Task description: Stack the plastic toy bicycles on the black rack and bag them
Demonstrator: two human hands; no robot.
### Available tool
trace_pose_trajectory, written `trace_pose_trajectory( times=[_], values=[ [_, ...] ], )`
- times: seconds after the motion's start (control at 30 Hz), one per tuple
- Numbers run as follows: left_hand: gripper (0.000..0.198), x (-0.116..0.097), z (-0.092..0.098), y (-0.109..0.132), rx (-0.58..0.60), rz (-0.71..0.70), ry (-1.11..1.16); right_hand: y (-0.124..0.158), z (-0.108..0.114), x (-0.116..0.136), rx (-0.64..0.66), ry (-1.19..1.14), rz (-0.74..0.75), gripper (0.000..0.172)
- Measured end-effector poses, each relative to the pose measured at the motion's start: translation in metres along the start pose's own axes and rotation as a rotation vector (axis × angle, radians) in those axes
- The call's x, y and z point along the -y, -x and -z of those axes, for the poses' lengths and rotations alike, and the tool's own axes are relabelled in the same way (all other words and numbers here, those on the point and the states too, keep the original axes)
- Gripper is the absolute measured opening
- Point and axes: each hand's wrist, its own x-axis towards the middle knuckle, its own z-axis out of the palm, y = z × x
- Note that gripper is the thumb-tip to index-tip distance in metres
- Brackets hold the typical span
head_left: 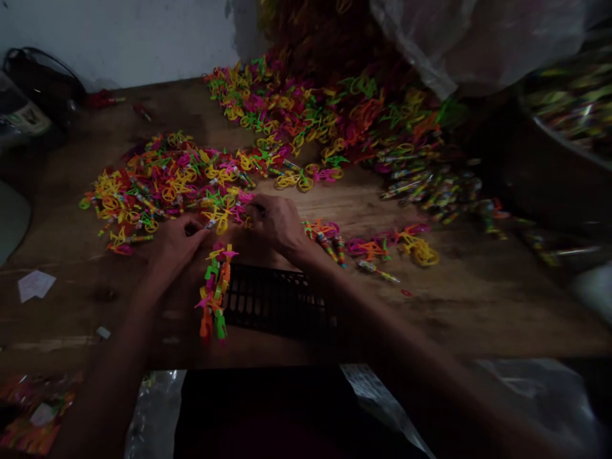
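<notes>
My left hand (174, 245) and my right hand (277, 223) meet at the near edge of a heap of small bright plastic toys (167, 182) on a wooden table (478, 306). Both hands have their fingers curled and pinched among the pieces; what each one grips is too dark to make out. Just below the hands a row of the toys stacked together (215, 290) lies along the left edge of a black grid tray (277, 299).
A larger pile of the toys (335, 108) spreads across the far side, with wrapped sticks (430, 191) to the right. A clear plastic bag (478, 38) hangs at top right. A dark bag (38, 83) sits far left. Paper scraps (36, 285) lie on the left.
</notes>
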Motion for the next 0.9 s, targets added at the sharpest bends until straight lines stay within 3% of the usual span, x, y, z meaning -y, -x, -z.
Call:
trace_pose_trajectory(
  times=[0.13,0.27,0.33,0.43,0.57,0.77,0.83,0.9],
  values=[
    [0.035,0.003,0.006,0.003,0.037,0.014,0.262,0.01,0.005,-0.004,0.154,-0.337,-0.042,0.022],
    [0.058,-0.007,0.0,-0.01,0.171,0.011,0.487,0.009,-0.002,0.014,0.299,-0.813,0.03,0.028],
    [0.058,-0.016,-0.002,-0.014,0.227,0.013,0.552,0.007,-0.007,0.023,0.312,-0.973,0.04,0.033],
    [0.056,-0.028,-0.001,-0.015,0.271,0.016,0.629,0.008,-0.011,0.032,0.211,-1.114,-0.027,0.035],
    [0.05,-0.041,0.006,-0.014,0.29,0.004,0.689,0.009,-0.005,0.041,0.076,-1.158,-0.016,0.027],
    [0.047,-0.067,0.026,-0.007,0.232,-0.074,0.68,0.011,0.024,0.046,-0.155,-0.867,0.154,0.019],
    [0.057,-0.075,0.031,0.003,0.241,-0.135,0.701,0.02,0.033,0.044,-0.16,-0.828,0.166,0.02],
    [0.054,-0.08,0.033,0.013,0.267,-0.171,0.692,0.033,0.039,0.041,-0.133,-0.863,0.151,0.019]
  ],
)
